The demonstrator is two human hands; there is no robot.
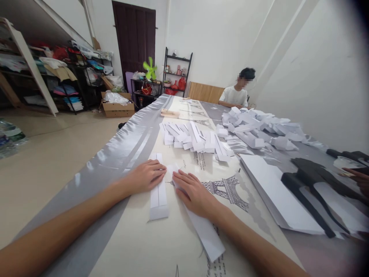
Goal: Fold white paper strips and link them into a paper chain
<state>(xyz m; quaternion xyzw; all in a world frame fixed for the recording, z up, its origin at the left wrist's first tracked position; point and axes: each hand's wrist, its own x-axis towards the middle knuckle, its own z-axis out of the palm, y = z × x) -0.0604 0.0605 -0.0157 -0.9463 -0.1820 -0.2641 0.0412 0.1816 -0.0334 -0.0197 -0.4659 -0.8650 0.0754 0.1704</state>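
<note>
My left hand (148,176) lies palm down across a folded white paper strip (158,200), its fingers stretched over the paper toward the right. A dark line runs down the middle of that strip. To the right, my right hand (194,192) rests flat on a second white paper strip (206,234), which slants down toward the lower right. The fingertips of both hands are close together but apart. Part of each strip is hidden under the hands. Beyond them lies a pile of folded paper strips (198,140).
A cream table cover (129,238) printed with towers lies under the work. On the right are a heap of folded paper pieces (259,125), a stack of white sheets (276,192) and dark pieces (305,181). Another person (236,92) sits at the far end; someone's hand (359,179) shows at the right edge.
</note>
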